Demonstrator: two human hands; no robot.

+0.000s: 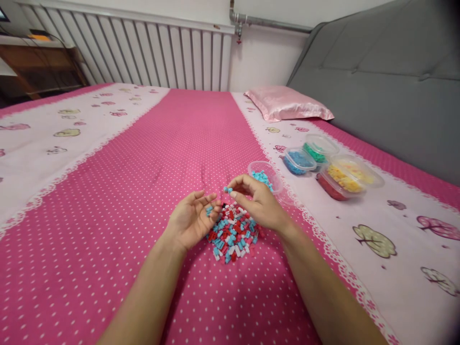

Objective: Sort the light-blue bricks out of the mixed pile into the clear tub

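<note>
My left hand (pixel 194 218) is turned palm up and cupped, with a few light blue toy bricks (pixel 209 211) resting on its fingers. Just to the right, my right hand (pixel 260 199) pinches light blue toy bricks (pixel 227 190) between thumb and fingertips. Beneath both hands, a loose pile of small toy bricks (pixel 233 239) in light blue, red, white and pink lies on the bedspread. Behind my right hand stands a clear plastic tub (pixel 276 181) with light blue bricks (pixel 261 178) in it, partly covered by that hand.
Further right are tubs of blue bricks (pixel 298 162), green bricks (pixel 315 152), yellow bricks (pixel 343 178) and red bricks (pixel 329 188). A pink pillow (pixel 287 103) lies against the grey headboard (pixel 388 72). A white radiator (pixel 143 48) stands beyond the pink dotted bedspread (pixel 161 158).
</note>
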